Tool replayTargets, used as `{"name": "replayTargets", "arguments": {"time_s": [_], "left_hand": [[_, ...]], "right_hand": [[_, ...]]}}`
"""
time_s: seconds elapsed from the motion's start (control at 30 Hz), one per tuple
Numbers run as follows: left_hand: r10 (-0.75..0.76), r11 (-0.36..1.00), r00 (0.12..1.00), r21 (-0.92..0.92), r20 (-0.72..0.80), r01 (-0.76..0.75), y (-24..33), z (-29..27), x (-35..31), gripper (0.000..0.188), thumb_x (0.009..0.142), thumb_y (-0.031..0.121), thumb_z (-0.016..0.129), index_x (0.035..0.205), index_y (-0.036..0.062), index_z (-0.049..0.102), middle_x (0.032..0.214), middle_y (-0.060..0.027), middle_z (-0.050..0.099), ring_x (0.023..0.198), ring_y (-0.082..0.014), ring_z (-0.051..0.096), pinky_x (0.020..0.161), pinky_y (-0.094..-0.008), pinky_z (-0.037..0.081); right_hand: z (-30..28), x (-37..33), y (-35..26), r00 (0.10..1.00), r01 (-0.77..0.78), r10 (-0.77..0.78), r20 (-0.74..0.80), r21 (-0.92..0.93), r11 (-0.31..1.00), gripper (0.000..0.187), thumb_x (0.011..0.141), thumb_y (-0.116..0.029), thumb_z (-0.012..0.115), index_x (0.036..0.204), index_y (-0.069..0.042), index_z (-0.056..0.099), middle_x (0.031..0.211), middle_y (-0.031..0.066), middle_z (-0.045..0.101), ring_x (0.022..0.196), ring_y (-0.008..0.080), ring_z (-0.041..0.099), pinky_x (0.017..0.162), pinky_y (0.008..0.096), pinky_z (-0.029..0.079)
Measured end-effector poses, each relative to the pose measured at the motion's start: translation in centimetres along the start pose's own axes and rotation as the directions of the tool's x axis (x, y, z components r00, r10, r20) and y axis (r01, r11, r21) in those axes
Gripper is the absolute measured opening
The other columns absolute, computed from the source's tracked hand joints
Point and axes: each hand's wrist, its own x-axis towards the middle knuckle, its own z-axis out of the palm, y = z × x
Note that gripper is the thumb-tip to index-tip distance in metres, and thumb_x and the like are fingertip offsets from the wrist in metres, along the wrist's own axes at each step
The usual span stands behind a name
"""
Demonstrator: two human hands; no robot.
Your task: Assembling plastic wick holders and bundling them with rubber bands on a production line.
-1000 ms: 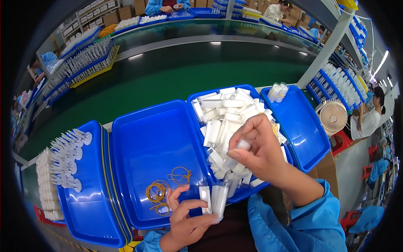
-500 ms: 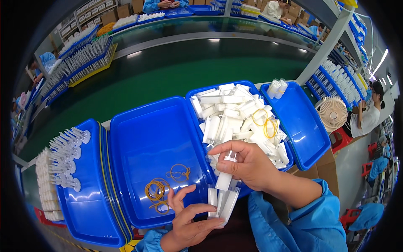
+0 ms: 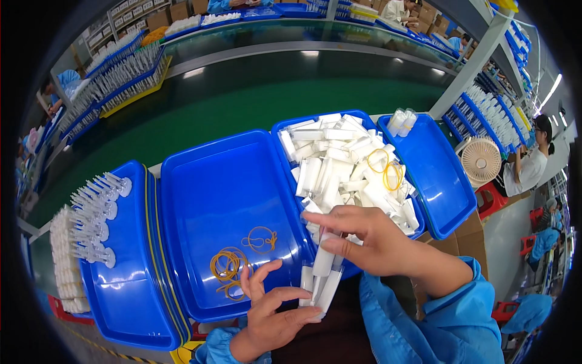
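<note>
White pieces in clear casings occupy the near foreground, between two bare hands in blue sleeves. We see the left hand (image 3: 276,318) low, thumb and forefinger pinched on a small upright bunch (image 3: 329,294), its other fingers raised and spread. Just above and to the right, the right hand (image 3: 379,239) grips a single white piece (image 3: 324,262) between thumb and fingers, tilted, its lower end over the top of the bunch. The hands are apart, joined only by this near meeting of pieces; whether piece and bunch touch we cannot tell for certain, since one overlaps the other.

Directly beyond the right hand, we find a blue tray (image 3: 368,119) heaped with similar white pieces (image 3: 339,161), two yellow bands (image 3: 393,177) lying on the heap's right side. Left of it stands a wider blue tray (image 3: 218,188), with brownish-yellow rubber bands (image 3: 225,264) near its front, close to the left hand's raised fingers. Further left, clear stemmed parts (image 3: 97,218) stand on a tray stack (image 3: 124,297); on the right, a narrower tray (image 3: 442,194) bears a banded bundle (image 3: 401,122) in its far corner.

Behind the trays we note a green belt (image 3: 242,100), a round fan (image 3: 481,161) to the right, and, across the belt, co-workers at laden trays.
</note>
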Motion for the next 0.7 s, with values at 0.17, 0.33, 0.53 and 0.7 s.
{"name": "replayTargets", "arguments": {"time_s": [0.17,0.33,0.53,0.7], "left_hand": [[0.047,0.995,0.999,0.089,-0.012,-0.046,0.4,-0.6,-0.8,0.018,0.06,0.029,0.076,0.077,0.0301,0.07,0.09,0.0067,0.061,0.109,-0.0328,0.043,0.1,-0.0545,0.006],[0.05,0.991,0.994,0.126,-0.095,-0.038,0.2,-0.4,-1.5,0.015,0.058,0.032,0.078,0.07,0.0291,0.068,0.097,-0.002,0.058,0.111,-0.0385,0.04,0.099,-0.0564,0.009],[0.164,0.986,0.851,0.098,-0.499,-0.132,-1.4,0.7,-3.2,0.065,0.063,0.042,0.078,0.117,0.0392,0.043,0.117,-0.0129,0.042,0.115,-0.0477,0.035,0.097,-0.059,0.016],[-0.169,0.956,0.975,-0.264,-0.144,0.127,0.0,-2.3,-4.5,0.109,0.056,0.026,0.086,0.135,0.01,0.013,0.108,-0.0178,0.047,0.097,-0.0339,0.053,0.081,-0.0411,0.047]], "right_hand": [[0.1,-0.3,-2.2,0.919,-0.393,0.353,0.173,0.419,0.819,0.039,0.087,-0.011,0.058,0.125,-0.008,0.051,0.077,0.0028,0.059,0.069,0.0073,0.053,0.062,0.0225,0.044],[1.6,-0.9,-2.5,0.999,-0.032,0.031,0.038,0.029,0.999,0.036,0.081,-0.008,0.062,0.117,-0.007,0.058,0.077,0.01,0.061,0.069,0.0144,0.058,0.062,0.0258,0.045],[5.1,-1.9,-1.4,0.994,0.055,-0.066,0.083,0.127,0.99,0.036,0.079,-0.006,0.062,0.115,-0.005,0.059,0.081,0.0137,0.062,0.073,0.0235,0.059,0.069,0.031,0.047],[6.3,-1.6,-2.2,0.966,0.216,-0.215,0.141,0.008,0.976,0.038,0.077,-0.011,0.065,0.114,-0.007,0.06,0.083,0.0081,0.062,0.087,0.0227,0.057,0.077,0.0333,0.042]]}}
